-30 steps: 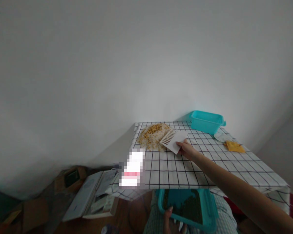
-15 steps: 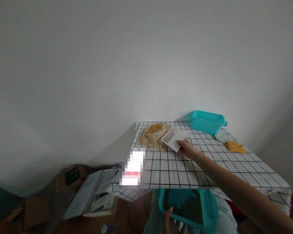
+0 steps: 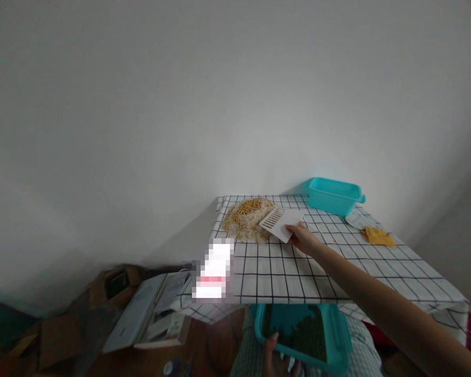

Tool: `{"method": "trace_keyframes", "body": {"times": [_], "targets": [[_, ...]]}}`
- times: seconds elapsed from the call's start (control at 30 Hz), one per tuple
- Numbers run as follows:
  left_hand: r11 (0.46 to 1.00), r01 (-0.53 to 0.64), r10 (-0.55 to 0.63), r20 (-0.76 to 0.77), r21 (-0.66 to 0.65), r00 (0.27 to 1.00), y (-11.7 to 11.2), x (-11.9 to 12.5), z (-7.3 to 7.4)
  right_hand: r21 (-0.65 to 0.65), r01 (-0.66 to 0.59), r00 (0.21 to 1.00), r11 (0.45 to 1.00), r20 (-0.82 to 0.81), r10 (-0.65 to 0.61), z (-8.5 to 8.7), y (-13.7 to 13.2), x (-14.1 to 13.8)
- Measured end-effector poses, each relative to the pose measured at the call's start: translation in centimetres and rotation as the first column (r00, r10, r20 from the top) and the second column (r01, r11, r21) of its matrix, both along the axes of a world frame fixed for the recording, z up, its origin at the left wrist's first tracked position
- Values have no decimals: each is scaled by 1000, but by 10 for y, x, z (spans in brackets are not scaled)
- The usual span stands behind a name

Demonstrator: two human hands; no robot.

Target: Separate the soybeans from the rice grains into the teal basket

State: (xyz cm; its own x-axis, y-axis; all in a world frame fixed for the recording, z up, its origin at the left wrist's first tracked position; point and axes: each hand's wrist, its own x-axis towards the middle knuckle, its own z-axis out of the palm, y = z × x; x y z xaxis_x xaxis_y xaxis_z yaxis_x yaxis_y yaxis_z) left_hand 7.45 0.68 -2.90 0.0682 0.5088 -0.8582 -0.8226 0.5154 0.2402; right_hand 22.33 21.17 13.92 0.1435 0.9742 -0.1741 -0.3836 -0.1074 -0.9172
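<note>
My right hand (image 3: 301,237) grips a flat white slotted scoop (image 3: 286,222) by its plain end, fingers closed on it. The slotted end rests at the right edge of a spread pile of pale grains, with yellow beans (image 3: 248,206) on top that look like soybeans. Below the table's front edge, my left hand (image 3: 273,358) is wrapped on the near rim of a turquoise bin (image 3: 336,335) held over my lap. Small green matter, perhaps mung beans, lies over part of its bottom.
A second turquoise bin (image 3: 327,203) stands at the table's back right. Beside it lie a whitish cloth (image 3: 357,220) and a yellow cloth (image 3: 379,236). A blurred-out white object (image 3: 215,268) is at the left edge of the checked tablecloth (image 3: 267,283). Boxes (image 3: 58,340) sit on the floor at left.
The white scoop and my right hand have shifted very slightly to the right. My left hand and the bin under it look unchanged.
</note>
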Motion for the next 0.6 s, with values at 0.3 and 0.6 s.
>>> {"method": "trace_keyframes", "body": {"times": [0.3,0.6], "targets": [[1000,4,-4,-1,13,1000,-1,0,-6,-18,-8,1000,1000,5,8,2,-3,2],[999,53,-53,15,9,998,1,-1,-9,-21,-49,999,999,7,49,8,-8,4]]}}
